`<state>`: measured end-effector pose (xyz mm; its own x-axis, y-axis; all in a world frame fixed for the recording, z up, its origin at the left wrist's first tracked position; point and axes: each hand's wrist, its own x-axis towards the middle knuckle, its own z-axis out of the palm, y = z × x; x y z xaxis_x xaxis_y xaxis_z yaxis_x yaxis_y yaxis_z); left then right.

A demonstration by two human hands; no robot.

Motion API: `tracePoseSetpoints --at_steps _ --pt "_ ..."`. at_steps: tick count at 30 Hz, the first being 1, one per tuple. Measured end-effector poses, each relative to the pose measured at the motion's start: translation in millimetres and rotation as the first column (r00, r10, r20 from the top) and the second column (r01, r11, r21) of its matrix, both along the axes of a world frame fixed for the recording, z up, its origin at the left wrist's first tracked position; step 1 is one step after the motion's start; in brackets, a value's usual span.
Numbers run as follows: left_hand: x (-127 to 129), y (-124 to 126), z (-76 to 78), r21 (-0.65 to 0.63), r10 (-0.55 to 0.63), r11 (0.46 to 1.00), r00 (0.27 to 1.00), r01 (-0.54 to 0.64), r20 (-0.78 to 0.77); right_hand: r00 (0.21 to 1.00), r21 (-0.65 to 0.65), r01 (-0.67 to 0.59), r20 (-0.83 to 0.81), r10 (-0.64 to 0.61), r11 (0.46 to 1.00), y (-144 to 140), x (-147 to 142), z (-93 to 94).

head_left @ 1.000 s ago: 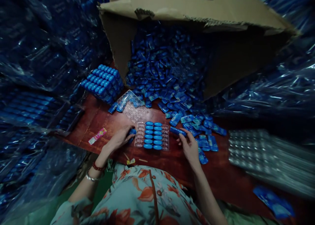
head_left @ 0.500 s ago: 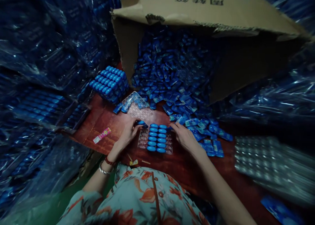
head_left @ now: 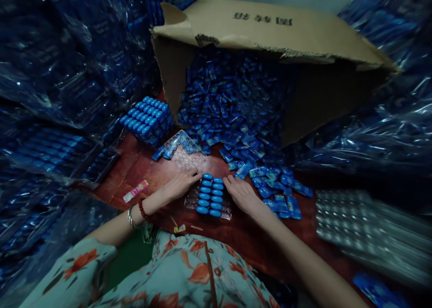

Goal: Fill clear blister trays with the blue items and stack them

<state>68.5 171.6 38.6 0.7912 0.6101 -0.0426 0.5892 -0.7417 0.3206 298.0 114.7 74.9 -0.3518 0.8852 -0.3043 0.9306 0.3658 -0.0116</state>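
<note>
Clear plastic tray (head_left: 206, 199) is lying on the red-brown table (head_left: 256, 236), half-filled with blue capsules (head_left: 209, 195); left hand (head_left: 184, 182) and right hand (head_left: 241, 193) are resting loosely spread, flanking it.

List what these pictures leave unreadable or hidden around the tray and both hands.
- Head view: the left hand covers the clear tray's left top corner; whether it pinches a piece is hidden.
- The right hand covers the tray's right column.
- Print on the blue packets: too small, blurred.
- The cardboard box's depths: dark.
- The stacked empty trays: blurred, cut by the right edge.
</note>
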Motion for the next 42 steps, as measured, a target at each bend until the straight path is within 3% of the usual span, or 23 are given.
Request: tracePoseSetpoints --at_steps 3,6,8,11,16,20,23,25,27,29,31,32,34,38,40,42 --pt "-6.9 6.8 -1.3 -0.012 -0.024 1.000 1.000 0.024 0.006 0.998 0.013 0.015 -0.055 -0.014 1.000 -1.0 2.6 -3.3" --pt "-13.4 18.7 3.8 0.030 -0.063 0.998 0.995 0.061 0.082 0.963 0.050 0.066 -0.266 -0.050 0.997 -4.1 22.6 -8.4" --pt "-7.3 29.0 9.7 0.081 -0.036 0.997 0.979 0.020 0.200 0.914 0.104 0.170 -0.387 -0.118 0.980 -3.0 39.3 -12.0" --pt "27.1 46.2 14.8 0.108 -0.023 0.994 0.963 -0.006 0.267 0.899 0.218 0.312 -0.382 -0.213 0.925 10.0 52.3 -17.3" --pt "113.0 75.0 0.7 0.217 -0.174 0.958 0.982 0.187 -0.077 0.981 0.250 0.180 -0.113 -0.156 0.952 47.3 30.2 -33.6" --pt "139.2 90.4 -14.0 0.210 -0.218 0.946 0.964 0.246 -0.151 0.979 0.229 0.187 -0.125 -0.161 0.955 55.6 28.8 -48.2" --pt "127.2 95.5 -16.1 0.200 -0.218 0.947 0.961 0.250 -0.169 0.964 0.226 0.224 -0.195 -0.181 0.948 41.9 50.5 -52.5" --pt "111.6 97.3 -13.1 0.198 -0.198 0.952 0.964 0.232 -0.179 0.891 0.255 0.345 -0.391 -0.229 0.903 26.3 66.3 -53.0" --pt "94.3 99.1 -7.8 0.201 -0.153 0.962 0.974 0.186 -0.169 0.712 0.228 0.537 -0.639 -0.291 0.812 7.8 77.0 -52.2" --pt "76.7 100.6 -1.8 0.177 -0.091 0.979 0.992 0.106 -0.093 0.472 0.068 0.694 -0.794 -0.382 0.716 -12.4 81.1 -50.0" --pt "58.8 99.4 3.7 0.119 -0.028 0.993 0.997 0.019 0.070 0.255 -0.158 0.746 -0.830 -0.497 0.647 -32.7 79.2 -46.3" --pt "49.6 96.6 6.3 0.084 0.008 0.996 0.985 -0.023 0.172 0.189 -0.251 0.730 -0.820 -0.541 0.636 -42.1 76.7 -43.9" --pt "30.2 84.7 11.1 0.023 0.106 0.992 0.926 -0.123 0.362 0.186 -0.335 0.657 -0.796 -0.576 0.675 -58.0 69.3 -38.7" --pt "-12.9 37.3 18.7 -0.139 0.382 0.920 0.755 -0.367 0.533 0.360 -0.290 0.472 -0.799 -0.482 0.832 -70.4 50.7 -33.8" --pt "-33.3 8.4 19.3 -0.211 0.463 0.882 0.697 -0.420 0.547 0.343 -0.295 0.462 -0.810 -0.475 0.836 -68.0 42.5 -37.0" --pt "-48.7 -18.6 16.7 -0.267 0.529 0.845 0.654 -0.463 0.541 0.264 -0.337 0.499 -0.819 -0.510 0.799 -63.5 36.3 -43.3"
